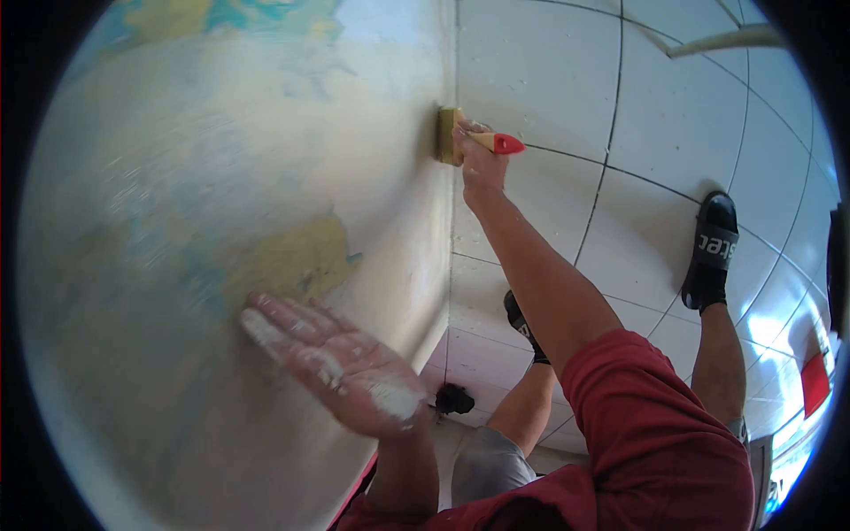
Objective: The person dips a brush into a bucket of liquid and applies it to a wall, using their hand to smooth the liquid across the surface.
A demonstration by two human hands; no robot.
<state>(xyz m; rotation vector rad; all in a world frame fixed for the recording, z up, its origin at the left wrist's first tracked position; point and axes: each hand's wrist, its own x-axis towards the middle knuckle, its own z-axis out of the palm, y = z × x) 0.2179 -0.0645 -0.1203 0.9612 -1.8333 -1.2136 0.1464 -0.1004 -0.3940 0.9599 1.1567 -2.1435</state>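
Note:
My right hand [483, 170] grips a wide flat paintbrush [504, 143] with a pale wooden handle and red end. Its bristles press against the wall [390, 124] low down, close to where it meets the floor. Off to the left, my left hand [341, 367] is open, palm toward me and fingers stretched out, near the wall surface. White paste-like smears cover parts of its palm and one finger edge; it holds nothing. Patches of yellow, turquoise and white show on the wall, including a yellowish patch [305, 257] just beyond my left fingertips.
White floor tiles [549, 80] with dark joints spread to the right, with small white specks near the wall. My feet wear black slides [715, 234]. A small black object [454, 398] lies by the wall base. A pale curved bar [726, 40] crosses the upper right.

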